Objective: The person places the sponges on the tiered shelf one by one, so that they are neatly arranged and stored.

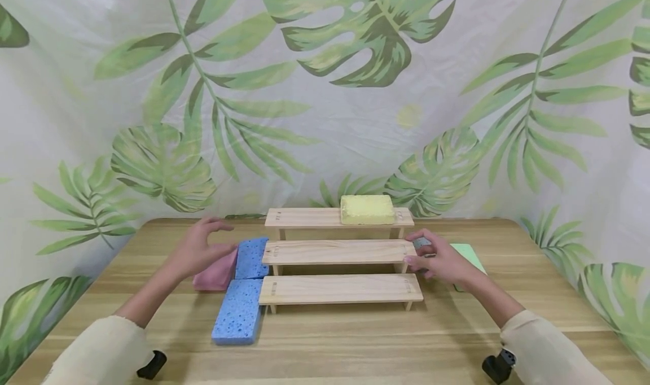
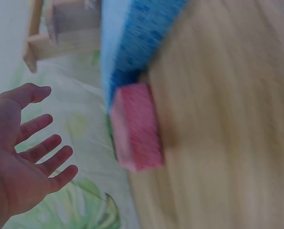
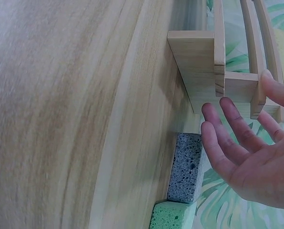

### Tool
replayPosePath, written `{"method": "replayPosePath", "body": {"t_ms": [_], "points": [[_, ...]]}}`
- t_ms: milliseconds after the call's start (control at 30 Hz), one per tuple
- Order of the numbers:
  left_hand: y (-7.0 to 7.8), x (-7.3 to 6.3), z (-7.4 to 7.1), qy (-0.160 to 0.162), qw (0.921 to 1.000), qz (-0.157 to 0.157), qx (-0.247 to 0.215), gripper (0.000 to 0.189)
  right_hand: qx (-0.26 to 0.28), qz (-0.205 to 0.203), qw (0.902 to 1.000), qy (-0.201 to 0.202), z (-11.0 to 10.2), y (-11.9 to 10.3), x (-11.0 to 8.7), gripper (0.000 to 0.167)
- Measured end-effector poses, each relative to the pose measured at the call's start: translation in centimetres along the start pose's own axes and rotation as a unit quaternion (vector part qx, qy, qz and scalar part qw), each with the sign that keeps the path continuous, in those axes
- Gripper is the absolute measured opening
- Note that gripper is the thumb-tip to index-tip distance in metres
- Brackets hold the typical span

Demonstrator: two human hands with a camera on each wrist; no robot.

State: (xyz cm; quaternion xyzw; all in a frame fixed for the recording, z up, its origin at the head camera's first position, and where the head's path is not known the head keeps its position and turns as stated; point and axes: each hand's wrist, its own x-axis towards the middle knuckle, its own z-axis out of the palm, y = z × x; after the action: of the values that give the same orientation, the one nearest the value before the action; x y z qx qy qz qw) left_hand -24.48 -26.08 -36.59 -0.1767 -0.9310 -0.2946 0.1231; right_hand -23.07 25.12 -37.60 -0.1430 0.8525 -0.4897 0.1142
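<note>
Pale wood is forming three stepped display shelves: the top shelf (image 1: 304,217), the middle shelf (image 1: 337,252) and the bottom shelf (image 1: 340,289), all standing mid-table on the wood-grain tabletop (image 1: 330,351). A yellow cellulose sponge (image 1: 368,210) is lying on the top shelf, toward its right end. The right hand (image 1: 443,261) is reaching to the right end of the middle shelf, fingers spreading apart, its thumb seemingly touching the plank; nothing is being clamped. The left hand (image 1: 203,249) is hovering near the pink sponge (image 1: 215,275), thumb and fingers standing apart, holding nothing.

The likeliest trouble is coming from that one-sided contact: a push at the right end, with no left hand bracing, could be skewing the middle shelf. Whether the shelves are joined is not showing; if they are, a jolt could be sliding the yellow sponge off. On the left, the near blue sponge (image 1: 237,311) and far blue sponge (image 1: 251,258) are crowding the shelf ends, so a leftward shove could be bumping them. The grey-blue sponge (image 3: 186,167) and green sponge (image 1: 467,255) are lying where a careless right wrist could be knocking them.
</note>
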Motion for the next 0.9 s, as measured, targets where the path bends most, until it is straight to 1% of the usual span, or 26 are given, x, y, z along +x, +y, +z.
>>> {"method": "replayPosePath", "body": {"t_ms": [100, 300, 433, 533, 700, 733, 800, 900], "points": [[-1.1, -0.5, 0.1, -0.011, 0.9999, -0.009, 0.002, 0.043, 0.000, -0.003, 1.0000, -0.002, 0.0, 0.1, 0.0, 0.053], [-3.2, -1.3, 0.7, -0.013, 0.9998, 0.000, 0.013, 0.037, 0.007, -0.004, 1.0000, -0.002, 0.0, 0.1, 0.1, 0.053], [-4.0, -1.9, 0.8, -0.021, 0.9995, -0.015, 0.020, 0.039, 0.008, -0.004, 1.0000, -0.003, 0.0, 0.0, 0.0, 0.053], [-4.5, -2.3, 1.0, -0.029, 0.9988, -0.024, 0.030, 0.040, 0.003, -0.005, 1.0000, -0.003, 0.0, 0.0, 0.0, 0.052], [-5.3, -2.6, 1.1, -0.027, 0.9981, -0.001, 0.055, 0.036, 0.001, -0.003, 1.0000, 0.001, 0.0, 0.1, 0.1, 0.051], [-5.4, -2.6, 1.1, -0.029, 0.9980, 0.000, 0.056, 0.035, 0.001, -0.004, 1.0000, 0.000, 0.0, 0.1, 0.1, 0.051], [-5.4, -2.7, 1.1, -0.035, 0.9977, -0.004, 0.057, 0.037, 0.003, -0.003, 1.0000, 0.000, 0.0, 0.1, 0.1, 0.051], [-5.4, -2.9, 1.1, -0.048, 0.9972, -0.020, 0.054, 0.043, 0.003, -0.007, 1.0000, -0.001, 0.0, 0.0, 0.0, 0.052]]}}
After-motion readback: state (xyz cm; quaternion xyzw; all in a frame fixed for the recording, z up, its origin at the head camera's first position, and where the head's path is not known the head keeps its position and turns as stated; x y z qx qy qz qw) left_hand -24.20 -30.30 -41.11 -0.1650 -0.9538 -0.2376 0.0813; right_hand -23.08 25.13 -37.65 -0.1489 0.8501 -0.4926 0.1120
